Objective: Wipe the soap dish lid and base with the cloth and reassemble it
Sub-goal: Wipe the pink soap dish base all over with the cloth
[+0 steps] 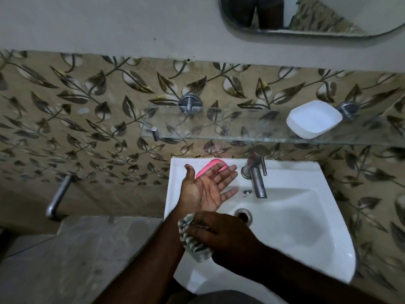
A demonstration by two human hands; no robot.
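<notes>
A white soap dish part [313, 119] sits on the glass shelf [197, 128] at the right, above the sink. A pink soap dish part [210, 166] lies on the back left ledge of the sink, partly hidden behind my left hand [208, 187]. That hand is palm up with fingers spread straight, holding nothing. My right hand [221, 235] is lower, over the sink's front left, and grips a bunched green-and-white patterned cloth [192, 242].
The white corner sink [306, 216] has a chrome tap [256, 176] at the back and a drain hole [243, 215]. A mirror [306, 14] hangs above. A chrome pipe [59, 196] juts from the leaf-patterned tiled wall at left.
</notes>
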